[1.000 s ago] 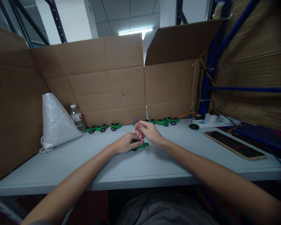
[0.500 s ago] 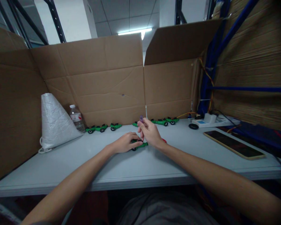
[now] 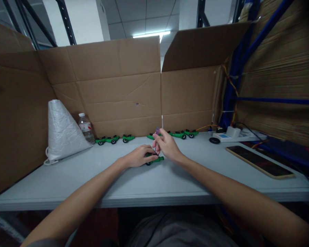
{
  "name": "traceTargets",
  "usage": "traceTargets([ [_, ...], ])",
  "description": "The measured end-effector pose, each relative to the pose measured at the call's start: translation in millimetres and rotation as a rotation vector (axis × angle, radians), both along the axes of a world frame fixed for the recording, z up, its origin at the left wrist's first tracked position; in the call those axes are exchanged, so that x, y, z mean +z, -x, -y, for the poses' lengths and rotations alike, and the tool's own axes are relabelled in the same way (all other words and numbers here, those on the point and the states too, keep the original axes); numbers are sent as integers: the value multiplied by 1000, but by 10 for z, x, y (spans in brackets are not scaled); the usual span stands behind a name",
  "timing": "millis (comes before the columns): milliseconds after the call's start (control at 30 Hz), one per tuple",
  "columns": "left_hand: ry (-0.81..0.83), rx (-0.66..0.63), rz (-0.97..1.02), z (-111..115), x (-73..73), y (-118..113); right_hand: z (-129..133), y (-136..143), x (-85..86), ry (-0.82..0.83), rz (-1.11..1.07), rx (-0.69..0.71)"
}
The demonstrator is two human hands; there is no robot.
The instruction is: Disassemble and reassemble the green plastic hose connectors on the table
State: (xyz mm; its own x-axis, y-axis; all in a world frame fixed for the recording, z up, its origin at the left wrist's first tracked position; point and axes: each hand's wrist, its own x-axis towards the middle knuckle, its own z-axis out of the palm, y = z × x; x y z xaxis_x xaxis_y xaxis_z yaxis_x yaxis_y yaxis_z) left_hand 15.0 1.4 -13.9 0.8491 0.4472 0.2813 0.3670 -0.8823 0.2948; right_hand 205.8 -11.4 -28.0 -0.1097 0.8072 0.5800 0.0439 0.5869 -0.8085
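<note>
My left hand [image 3: 140, 156] is closed around the rear of a green toy car [image 3: 158, 159] on the white table, a little right of the middle of the view. The car's green nose points right, and a dark wheel shows under my fingers. Above it, my right hand [image 3: 167, 143] pinches a screwdriver with a purple handle [image 3: 157, 130]. The screwdriver stands nearly upright, its thin shaft reaching down to the top of the car. My fingers hide where the tip meets the car.
Several more green toy cars [image 3: 128, 138] line the back of the table [image 3: 98, 181]. At the left stand a silver bag [image 3: 64, 137] and a water bottle [image 3: 86, 127]. On the right lie a phone [image 3: 259, 162], a power strip [image 3: 239, 136] and a black ring [image 3: 214, 140]. Cardboard [image 3: 118, 92] walls the back.
The view has shifted slightly, so everything sits a little further right. A red thing seen beside my right wrist is now out of sight. Both hands keep their hold on the car and screwdriver.
</note>
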Motion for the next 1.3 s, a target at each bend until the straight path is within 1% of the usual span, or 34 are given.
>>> traceTargets([
  [100,-11,6,2,-6,-2,3,-11,-25,7,-25,25,-75],
  [167,-21,9,-2,-7,1,2,-26,-45,9,-21,18,-91],
  [300,-25,15,-12,-3,7,-4,-31,-60,16,-34,42,-78],
  [433,-5,9,1,0,-4,-6,30,-11,39,-73,105,-44],
  [567,14,-3,17,-2,-13,-5,83,35,64,-96,144,-60],
  [833,-13,-1,1,-13,-9,10,6,7,18,-36,56,-33],
  [1033,-13,11,-5,-28,-16,22,-32,6,25,-26,49,63],
  [1200,-9,4,-5,-38,-20,26,-84,-9,47,35,-13,199],
  [1300,-11,-3,-5,-61,-37,29,-150,-35,33,75,-44,257],
])
